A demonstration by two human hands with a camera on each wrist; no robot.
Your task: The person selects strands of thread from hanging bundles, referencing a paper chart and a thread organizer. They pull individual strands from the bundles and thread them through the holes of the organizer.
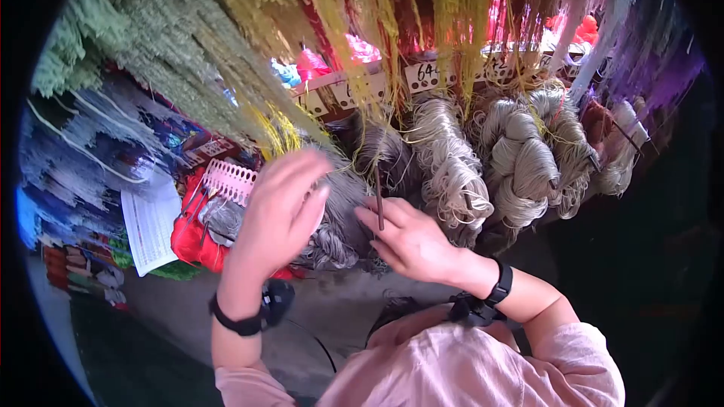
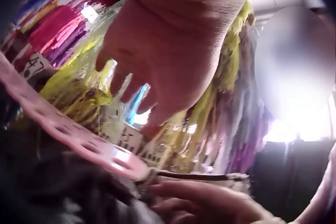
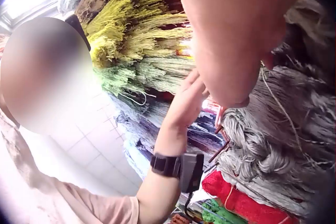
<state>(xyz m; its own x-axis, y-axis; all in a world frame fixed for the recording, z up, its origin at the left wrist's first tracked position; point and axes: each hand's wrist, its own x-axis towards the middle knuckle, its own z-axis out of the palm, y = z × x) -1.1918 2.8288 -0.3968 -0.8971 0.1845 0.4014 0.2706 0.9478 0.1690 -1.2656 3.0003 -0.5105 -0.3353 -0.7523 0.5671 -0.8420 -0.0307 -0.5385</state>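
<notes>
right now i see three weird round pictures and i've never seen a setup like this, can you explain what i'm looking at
There is no machine: a person works with two bare hands. One picture comes from a camera on the head, looking down; the others come from cameras on each wrist.

The left hand is raised among yarn; the right hand is at a thin dark rod. Whether either grips anything is too unclear to tell.

Pale skeins line the right side, with yellow strands hanging above. To the left are a red bundle, a pink holed strip and a printed sheet.
</notes>
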